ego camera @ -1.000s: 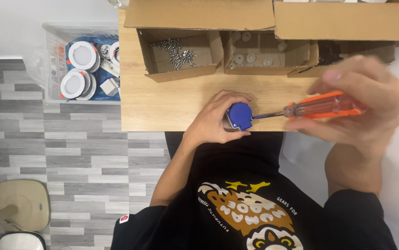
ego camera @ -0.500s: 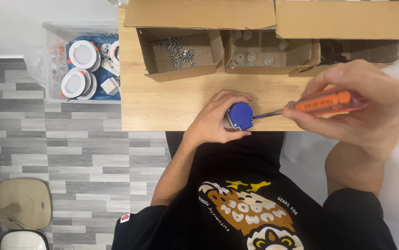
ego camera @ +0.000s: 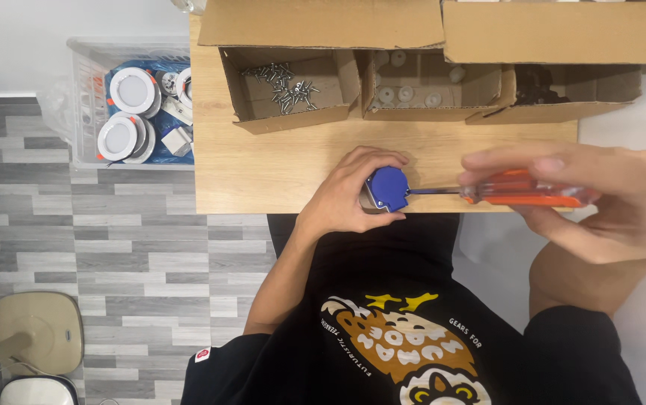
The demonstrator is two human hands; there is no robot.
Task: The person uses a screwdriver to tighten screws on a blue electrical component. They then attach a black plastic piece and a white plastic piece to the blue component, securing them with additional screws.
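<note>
On the light wooden tabletop point(ego camera: 278, 169), near its front edge, your right hand point(ego camera: 600, 199) wraps closed around the orange-handled screwdriver point(ego camera: 522, 195), shaft level, tip at the small round blue-capped part point(ego camera: 388, 187), which your left hand point(ego camera: 349, 191) pinches between curled fingers.

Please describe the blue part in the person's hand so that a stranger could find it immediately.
Start at the wooden table and go to its near edge. There the left hand holds a small blue part, and an orange-handled screwdriver touches its side. Nothing else on the table is blue.
</note>
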